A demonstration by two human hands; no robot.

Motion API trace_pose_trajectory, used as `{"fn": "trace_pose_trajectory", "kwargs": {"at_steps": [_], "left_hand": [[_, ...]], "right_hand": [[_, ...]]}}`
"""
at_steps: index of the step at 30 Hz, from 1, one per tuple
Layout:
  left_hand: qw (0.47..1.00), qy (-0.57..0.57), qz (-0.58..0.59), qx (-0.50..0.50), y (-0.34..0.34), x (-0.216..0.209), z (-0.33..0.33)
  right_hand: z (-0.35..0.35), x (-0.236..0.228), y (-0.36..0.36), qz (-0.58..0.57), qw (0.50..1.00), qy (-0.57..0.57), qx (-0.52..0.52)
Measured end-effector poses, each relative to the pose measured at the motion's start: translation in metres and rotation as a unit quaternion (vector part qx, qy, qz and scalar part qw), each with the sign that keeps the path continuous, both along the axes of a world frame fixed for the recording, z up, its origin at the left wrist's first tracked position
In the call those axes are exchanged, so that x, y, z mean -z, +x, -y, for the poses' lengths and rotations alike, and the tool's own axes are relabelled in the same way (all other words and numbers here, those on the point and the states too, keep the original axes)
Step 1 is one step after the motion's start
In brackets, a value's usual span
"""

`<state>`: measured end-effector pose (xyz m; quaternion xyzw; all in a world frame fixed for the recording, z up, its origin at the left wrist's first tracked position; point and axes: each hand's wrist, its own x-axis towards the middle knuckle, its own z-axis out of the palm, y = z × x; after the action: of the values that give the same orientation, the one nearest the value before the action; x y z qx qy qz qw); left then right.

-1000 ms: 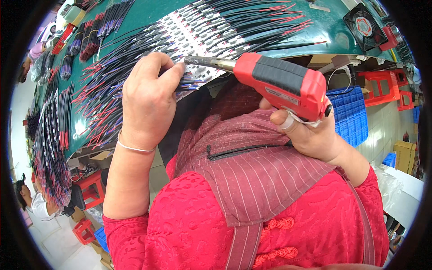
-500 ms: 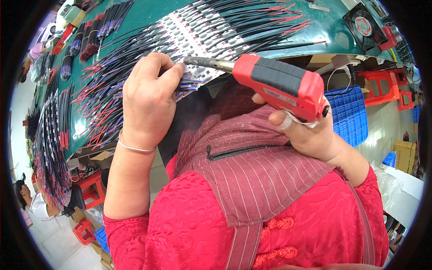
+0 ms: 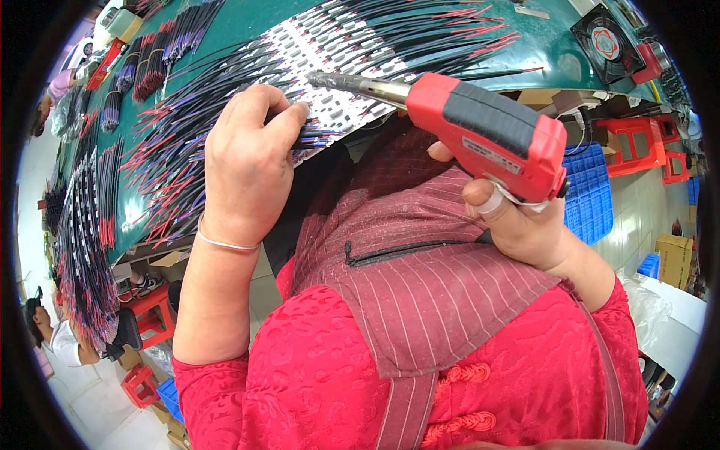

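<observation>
My right hand [image 3: 517, 225] grips a red-and-black soldering gun [image 3: 487, 135], whose metal barrel points left toward a darkened tip over the wired parts. White tape wraps the right thumb. My left hand [image 3: 251, 154] is closed in a pinch at the near edge of the parts, below and left of the tip; the hand hides what its fingertips hold. Rows of small white-and-grey parts [image 3: 337, 56] lie in a slanting band, with black, red-ended wires [image 3: 176, 150] fanning out on both sides. Short blue and black wires [image 3: 319, 137] show beside my left thumb.
The green table [image 3: 240, 22] bears tied wire bundles [image 3: 154, 64] at the far left and a black fan [image 3: 606, 45] at the far right. More wired strips [image 3: 82, 240] hang over its left edge. Red stools [image 3: 634, 146] and a blue crate [image 3: 589, 195] stand at right.
The soldering gun has shifted right, and its tip has lifted up and away from my left fingertips. My left hand has stayed nearly in place.
</observation>
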<state>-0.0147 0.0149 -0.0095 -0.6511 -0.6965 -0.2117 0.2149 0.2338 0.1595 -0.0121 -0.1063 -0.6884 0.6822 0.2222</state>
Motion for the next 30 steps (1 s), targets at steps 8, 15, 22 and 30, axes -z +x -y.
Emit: {"fn": "trace_pose_trajectory", "kwargs": {"at_steps": [8, 15, 22, 30], "left_hand": [[1.000, -0.003, -0.011, -0.009, 0.001, -0.002, 0.001], [1.000, 0.005, 0.017, -0.025, 0.001, 0.000, 0.002], [0.997, 0.013, 0.070, -0.019, -0.007, 0.003, 0.002], [0.999, 0.013, 0.050, 0.009, -0.007, 0.004, 0.003]], "right_hand": [[-0.001, 0.002, 0.002, -0.013, 1.000, 0.027, -0.007], [0.000, 0.002, 0.003, 0.004, 1.000, -0.006, 0.013], [-0.003, 0.013, 0.006, 0.009, 0.996, 0.089, -0.007], [0.001, 0.004, 0.002, 0.004, 0.999, 0.030, 0.009]]}}
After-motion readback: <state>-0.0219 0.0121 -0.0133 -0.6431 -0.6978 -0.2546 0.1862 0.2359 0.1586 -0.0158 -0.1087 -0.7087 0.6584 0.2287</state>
